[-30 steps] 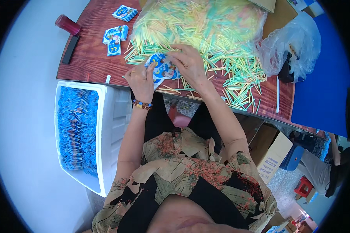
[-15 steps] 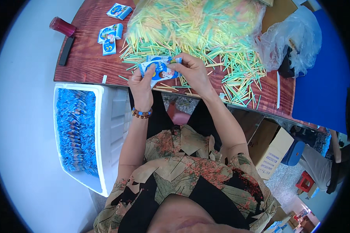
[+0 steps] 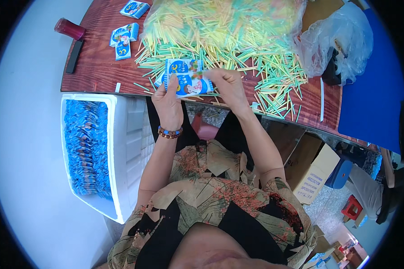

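Observation:
Over the table's front edge, my left hand (image 3: 167,101) is closed on small blue-and-white printed packets (image 3: 191,87). Its thumb lies across the front one, and part of another packet shows behind. My right hand (image 3: 231,89) is at the right edge of these packets with its fingers curled in. Its fingertips are smeared, and what they hold, if anything, does not show. Just beyond both hands lie many loose thin sticks (image 3: 274,85) in pale green, yellow and pink. A large clear plastic bag (image 3: 220,22) full of the same sticks rests behind them.
More packets (image 3: 122,49) lie at the left on the reddish wooden table (image 3: 98,74), near a dark red cylinder (image 3: 70,29) and a black bar (image 3: 74,57). Below stands a white foam box (image 3: 114,157) of packed blue packets. A crumpled clear bag (image 3: 336,40) sits at right.
The front packet now faces up more fully in my left hand. My right hand has shifted slightly right and down, its fingers now at the packets' edge. The view has shifted a little.

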The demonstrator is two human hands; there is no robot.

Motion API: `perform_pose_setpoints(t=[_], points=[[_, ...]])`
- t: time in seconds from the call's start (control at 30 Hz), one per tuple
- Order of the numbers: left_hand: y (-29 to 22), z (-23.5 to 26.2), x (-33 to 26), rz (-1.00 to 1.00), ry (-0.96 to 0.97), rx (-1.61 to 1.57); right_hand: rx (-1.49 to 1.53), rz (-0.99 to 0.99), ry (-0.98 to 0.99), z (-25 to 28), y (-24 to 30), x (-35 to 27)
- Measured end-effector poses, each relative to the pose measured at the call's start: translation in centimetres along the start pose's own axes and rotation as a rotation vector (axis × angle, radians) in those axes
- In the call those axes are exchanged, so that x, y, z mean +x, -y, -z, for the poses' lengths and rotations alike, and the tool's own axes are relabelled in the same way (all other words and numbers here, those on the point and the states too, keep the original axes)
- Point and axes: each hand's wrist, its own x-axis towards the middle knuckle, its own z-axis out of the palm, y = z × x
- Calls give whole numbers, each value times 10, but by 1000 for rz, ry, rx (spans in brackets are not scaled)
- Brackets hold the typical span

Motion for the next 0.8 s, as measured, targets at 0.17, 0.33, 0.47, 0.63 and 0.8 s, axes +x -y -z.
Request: perform_pose_setpoints(t=[0.17,0.33,0.47,0.63,0.8], points=[[-2,-4,-3,85,-30,-79,-60,379,16,12,0,-6],[2,-10,-8,185,89,-75,-334,447,106,4,2,-10],[11,-15,-13,189,99,-40,-513,612,167,23,0,-12],[18,-12,-14,133,114,24,-399,366,196,54,12,-33],[15,-6,-9,173,123,-32,-1181,405,-131,134,32,-62]])
